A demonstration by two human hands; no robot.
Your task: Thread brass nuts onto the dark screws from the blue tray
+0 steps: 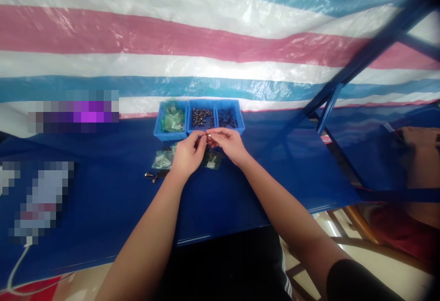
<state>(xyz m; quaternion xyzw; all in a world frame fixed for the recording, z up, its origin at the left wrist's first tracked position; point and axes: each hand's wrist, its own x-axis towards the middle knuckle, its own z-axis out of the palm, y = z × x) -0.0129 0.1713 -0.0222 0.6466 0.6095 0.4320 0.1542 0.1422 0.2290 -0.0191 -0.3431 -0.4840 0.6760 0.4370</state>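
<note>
My left hand (pixel 187 155) and my right hand (pixel 230 144) meet in front of the blue bins, fingertips pinched together. Between them is a small shiny metal piece (pixel 209 135), mostly covered by the fingers, so its exact kind does not show. Beneath and beside the hands lie clear plastic bags with pale parts: one bag (pixel 162 159) left of my left hand, another bag (pixel 212 159) under my right hand. Several dark bolt-like pieces with shiny ends (pixel 154 176) rest on the blue table (pixel 220 200) near my left wrist.
Three blue bins stand in a row: the left bin (pixel 157 129) holds greenish plastic bags, the middle bin (pixel 202 102) small metal parts, the right bin (pixel 240 116) dark screw-like pieces. Blue metal struts (pixel 330 108) rise at right. Beyond them, part of another person (pixel 421 158) shows.
</note>
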